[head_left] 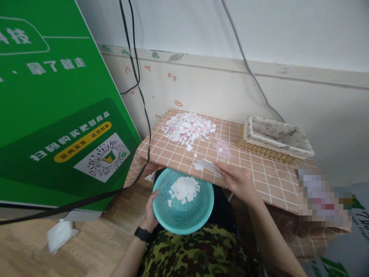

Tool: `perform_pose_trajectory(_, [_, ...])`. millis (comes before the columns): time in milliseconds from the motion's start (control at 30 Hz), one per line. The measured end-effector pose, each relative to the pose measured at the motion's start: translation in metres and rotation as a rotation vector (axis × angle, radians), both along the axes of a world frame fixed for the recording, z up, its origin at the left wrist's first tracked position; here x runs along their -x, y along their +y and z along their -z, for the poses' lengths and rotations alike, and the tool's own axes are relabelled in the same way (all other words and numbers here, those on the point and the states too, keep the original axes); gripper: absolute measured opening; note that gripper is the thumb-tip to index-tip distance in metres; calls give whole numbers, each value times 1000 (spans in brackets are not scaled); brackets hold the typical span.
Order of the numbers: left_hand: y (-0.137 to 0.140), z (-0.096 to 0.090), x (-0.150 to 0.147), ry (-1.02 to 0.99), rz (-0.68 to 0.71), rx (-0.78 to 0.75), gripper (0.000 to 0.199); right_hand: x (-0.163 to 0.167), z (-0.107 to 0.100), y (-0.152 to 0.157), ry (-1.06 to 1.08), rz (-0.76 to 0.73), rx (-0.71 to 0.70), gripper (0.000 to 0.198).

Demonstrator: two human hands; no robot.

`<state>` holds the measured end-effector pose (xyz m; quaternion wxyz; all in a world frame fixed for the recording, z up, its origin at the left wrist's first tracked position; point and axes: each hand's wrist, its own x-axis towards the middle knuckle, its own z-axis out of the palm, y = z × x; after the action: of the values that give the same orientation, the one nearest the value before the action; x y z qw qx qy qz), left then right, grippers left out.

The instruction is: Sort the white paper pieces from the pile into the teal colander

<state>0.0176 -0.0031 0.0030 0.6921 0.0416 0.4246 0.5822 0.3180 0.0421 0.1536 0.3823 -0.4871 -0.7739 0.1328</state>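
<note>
My left hand [151, 211] grips the left rim of a turquoise plastic colander [184, 221], which sits over my lap just below the table's front edge. Small white paper scraps [186, 188] lie in the colander. My right hand [238, 180] pinches a flat white card [208, 165] low over the table edge, above the colander's far right rim. A few scraps [197, 165] lie at the card's left end. Farther back on the table is a large heap of white and pinkish scraps [187, 127], with a smaller pink pile [222, 148] to its right.
A checked cloth covers the table [268, 181]. A lined wicker basket [265, 152] stands at the back right. To the left are a green printed panel [57, 96] and a hanging black cable [145, 111]. A white plastic bag [60, 235] lies on the wooden floor.
</note>
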Motion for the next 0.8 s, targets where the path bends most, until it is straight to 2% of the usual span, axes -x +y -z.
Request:
perform_pose_trajectory(167, [-1,-7,-5,11,16,25,18,4,7,2,100,93,48,34])
perform_pose_trajectory(300, [-5,-17,-8,-9,74,53,18,3,15,6,210,152,121,21])
perform_pose_trajectory(433, [-11,-27,-8,-35,104,82,18,-3,18,3,244,220,81,18])
perform_pose_trajectory(633, [-11,-43,-13,-52,152,65,19,-5,18,-2,174,48,127,18])
perform_pose_trajectory(800, [-6,-58,-16,-5,135,80,14,-4,15,-3,228,78,174,18])
